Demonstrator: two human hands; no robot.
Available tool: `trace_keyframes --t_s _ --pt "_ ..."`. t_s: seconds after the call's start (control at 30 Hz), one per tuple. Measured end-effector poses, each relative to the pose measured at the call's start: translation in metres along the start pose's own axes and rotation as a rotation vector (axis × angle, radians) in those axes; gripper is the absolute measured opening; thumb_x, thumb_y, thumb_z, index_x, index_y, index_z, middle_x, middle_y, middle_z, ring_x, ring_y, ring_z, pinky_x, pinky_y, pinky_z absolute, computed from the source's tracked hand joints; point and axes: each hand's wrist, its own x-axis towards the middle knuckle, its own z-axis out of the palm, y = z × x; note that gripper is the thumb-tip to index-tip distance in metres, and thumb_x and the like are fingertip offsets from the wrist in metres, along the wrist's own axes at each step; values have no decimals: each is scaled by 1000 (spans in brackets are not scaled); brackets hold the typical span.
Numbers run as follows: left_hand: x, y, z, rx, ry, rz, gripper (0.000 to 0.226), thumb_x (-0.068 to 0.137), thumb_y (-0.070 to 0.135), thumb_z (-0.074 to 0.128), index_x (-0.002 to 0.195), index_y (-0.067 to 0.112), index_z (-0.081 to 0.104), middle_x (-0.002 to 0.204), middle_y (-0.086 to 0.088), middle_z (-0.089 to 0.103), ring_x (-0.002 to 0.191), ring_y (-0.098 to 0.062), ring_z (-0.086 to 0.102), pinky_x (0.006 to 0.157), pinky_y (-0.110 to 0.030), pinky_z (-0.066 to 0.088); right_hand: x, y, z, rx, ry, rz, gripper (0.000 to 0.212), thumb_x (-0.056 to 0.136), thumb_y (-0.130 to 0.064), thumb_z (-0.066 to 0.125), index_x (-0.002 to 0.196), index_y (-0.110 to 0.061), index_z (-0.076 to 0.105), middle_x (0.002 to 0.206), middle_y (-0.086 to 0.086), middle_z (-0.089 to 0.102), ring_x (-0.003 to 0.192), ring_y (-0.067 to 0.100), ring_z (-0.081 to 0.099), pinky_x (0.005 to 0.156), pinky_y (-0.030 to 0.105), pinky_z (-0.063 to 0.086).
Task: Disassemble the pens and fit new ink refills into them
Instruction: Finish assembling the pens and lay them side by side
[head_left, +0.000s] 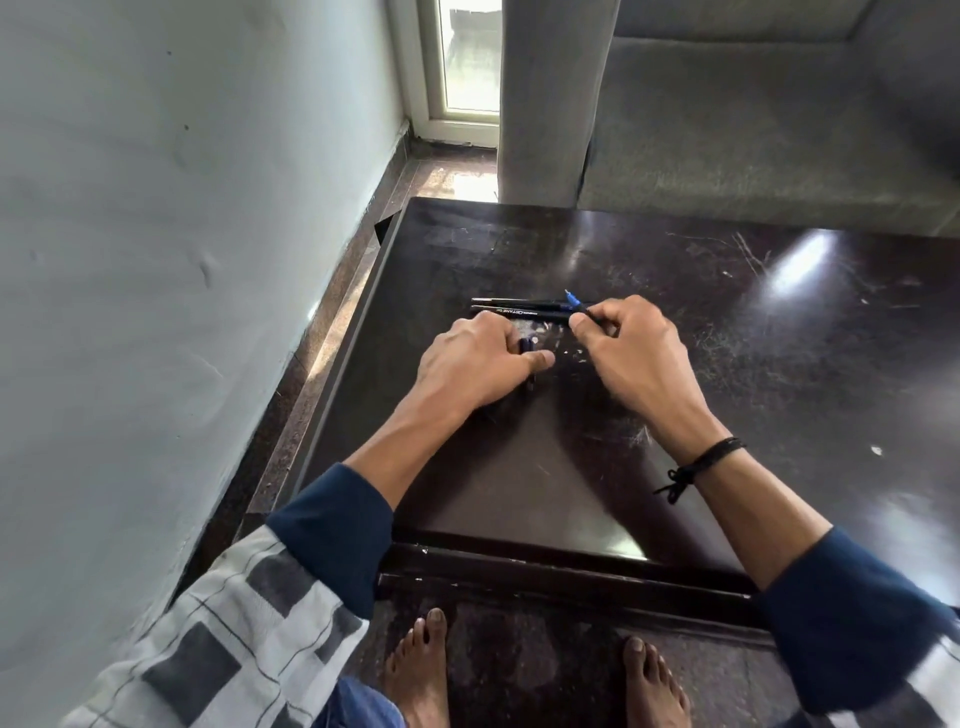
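Left hand lies just nearer the wearer than the lettered pen, fingers curled round a dark blue pen part; barrel or cap cannot be told. The lettered pen rests flat on the table, with a thinner black pen along its far side. Its white print reads "OCTANE", upside down to the wearer; the smaller lettering is illegible. Right hand, at the lettered pen's right end, pinches a blue-tipped refill, tip raised. Judgement: refill being fitted; align it with the part's opening and slide it straight, unforced, to avoid bending
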Motion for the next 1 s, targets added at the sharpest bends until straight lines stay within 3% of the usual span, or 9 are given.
trace_keyframes --t_s 0.13,0.23,0.4,0.53,0.63,0.67,0.8,1.0 --pt "-3 1 4 85 -29 31 47 76 70 70 71 25 58 76 7 63 71 -14 59 54 -29 34 -3 -2 2 9 13 -12 20 97 -42 63 97 -26 75 95 -11 60 79 10 56 66 28 36" --pt "-5 2 5 116 3 59 50 73 73 71 70 25 55 76 8 59 70 -17 56 53 -28 32 -3 -2 0 28 13 -12 16 95 -42 66 91 -28 73 87 -15 61 74 -1 55 61 15 35" --pt "-5 0 5 75 42 82 53 74 73 70 67 23 55 73 5 62 72 -20 61 54 -29 34 -6 -4 0 55 8 -14 12 94 -40 69 86 -31 71 76 -17 65 69 -7 56 54 7 34" --pt "-4 0 1 -54 99 129 47 80 70 66 67 26 55 66 9 60 66 -12 58 53 -27 35 -5 -5 1 172 33 -11 15 91 -39 73 83 -26 74 74 -11 71 65 -3 61 56 11 43" --pt "-3 3 -1 -234 31 183 40 79 68 69 68 30 61 66 12 60 63 -5 56 58 -27 38 -3 -5 -2 459 -13 80 10 89 -32 78 86 -22 77 79 -2 77 74 9 70 72 29 56" --pt "-3 4 0 -285 8 204 38 78 67 71 70 31 64 67 12 62 63 -3 57 59 -25 40 -2 -5 -2 539 -26 105 9 88 -28 80 86 -20 77 79 -1 77 73 13 70 71 32 57" --pt "-4 6 3 -357 -18 250 27 77 61 75 76 35 68 70 15 64 63 3 58 63 -23 43 -1 -6 -5 727 -71 157 11 88 -20 80 90 -11 75 69 -1 74 59 8 67 55 19 51" --pt "-6 6 1 -399 -9 262 21 80 46 80 70 36 65 57 24 59 53 6 51 53 -10 36 -2 -8 -5 815 -128 182 18 92 -26 77 81 -13 72 68 -1 73 60 10 68 60 21 55"
